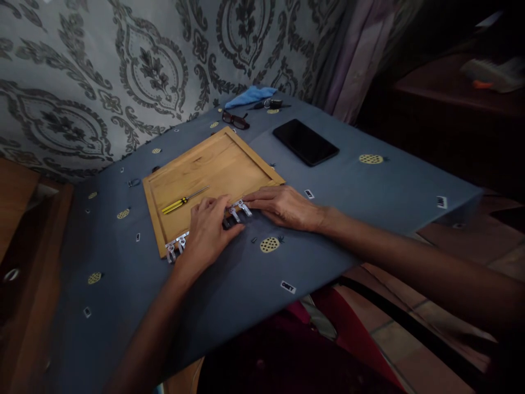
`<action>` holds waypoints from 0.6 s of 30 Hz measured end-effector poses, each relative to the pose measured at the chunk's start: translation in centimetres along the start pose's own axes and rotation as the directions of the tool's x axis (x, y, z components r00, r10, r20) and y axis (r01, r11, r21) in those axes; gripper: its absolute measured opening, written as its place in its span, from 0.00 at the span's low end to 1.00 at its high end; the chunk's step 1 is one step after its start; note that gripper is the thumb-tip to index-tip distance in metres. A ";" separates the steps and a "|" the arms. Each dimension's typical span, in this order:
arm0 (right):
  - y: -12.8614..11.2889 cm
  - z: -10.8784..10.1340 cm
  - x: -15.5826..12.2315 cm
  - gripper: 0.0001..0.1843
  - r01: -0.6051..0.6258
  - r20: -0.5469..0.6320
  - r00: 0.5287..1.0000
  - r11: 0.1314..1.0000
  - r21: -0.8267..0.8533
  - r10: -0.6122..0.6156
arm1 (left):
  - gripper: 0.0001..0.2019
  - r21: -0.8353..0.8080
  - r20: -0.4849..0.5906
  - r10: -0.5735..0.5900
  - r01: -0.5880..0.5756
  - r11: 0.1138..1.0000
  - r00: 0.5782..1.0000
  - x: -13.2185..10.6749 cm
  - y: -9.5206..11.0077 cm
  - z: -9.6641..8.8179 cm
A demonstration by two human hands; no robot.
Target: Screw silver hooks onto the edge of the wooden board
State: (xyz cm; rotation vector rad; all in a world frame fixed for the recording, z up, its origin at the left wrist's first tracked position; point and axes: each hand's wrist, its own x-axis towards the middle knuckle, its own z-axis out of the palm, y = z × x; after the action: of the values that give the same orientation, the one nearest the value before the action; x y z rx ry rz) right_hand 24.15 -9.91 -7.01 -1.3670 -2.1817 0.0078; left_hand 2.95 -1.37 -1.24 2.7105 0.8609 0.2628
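A framed wooden board (221, 158) lies on the blue tablecloth, with a metal hook rail (240, 210) along its near edge. My left hand (207, 230) is over the middle of the rail, fingers curled onto the board and thumb on the near side, holding the two together. At the rail's right end, my right hand (287, 208) has its fingers pressed together against the rail and the board's edge. Its thumb is mostly hidden. A yellow-and-black screwdriver (180, 202) rests on the board, left of my hands. Near my left thumb is a small dark screw-like piece (254, 239).
A black phone or tablet (305, 142) lies right of the board. Glasses (235, 120), keys (270, 104) and a blue cloth (250, 97) sit at the far corner. Patterned fabric (164, 65) hangs behind the table. The table's edge (414, 230) runs along the right.
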 end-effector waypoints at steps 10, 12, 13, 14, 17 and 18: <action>-0.1 0.1 0.0 0.19 0.032 -0.022 0.999 0.998 -0.049 -0.033 | 0.14 -0.002 -0.009 0.018 -0.018 1.000 1.000 0.6 -0.1 0.2; -0.1 0.0 0.0 0.19 0.033 -0.021 0.999 0.998 -0.053 -0.034 | 0.14 0.004 -0.002 0.015 -0.015 1.000 1.000 0.7 -0.1 0.2; -0.1 0.0 0.1 0.19 0.035 -0.023 0.999 0.998 -0.058 -0.036 | 0.15 0.007 0.002 0.011 -0.011 1.000 1.000 0.7 -0.1 0.1; -0.1 0.0 0.1 0.19 0.038 -0.027 0.999 0.997 -0.063 -0.040 | 0.15 0.010 0.005 0.004 -0.004 1.000 1.000 0.7 0.0 0.1; -0.1 0.0 0.1 0.19 0.058 -0.047 0.997 0.996 -0.066 -0.061 | 0.15 0.026 0.019 -0.008 0.008 1.000 1.000 0.8 0.1 0.0; -0.1 0.1 0.1 0.19 0.063 -0.054 0.996 0.996 -0.066 -0.067 | 0.15 0.034 0.026 -0.005 0.004 0.999 1.000 0.8 0.2 -0.1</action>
State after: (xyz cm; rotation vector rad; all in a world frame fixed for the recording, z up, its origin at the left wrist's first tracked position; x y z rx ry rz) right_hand 24.05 -9.87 -7.01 -1.3144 -2.1952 -0.1243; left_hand 3.68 -0.98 -1.02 2.7367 0.8712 0.2130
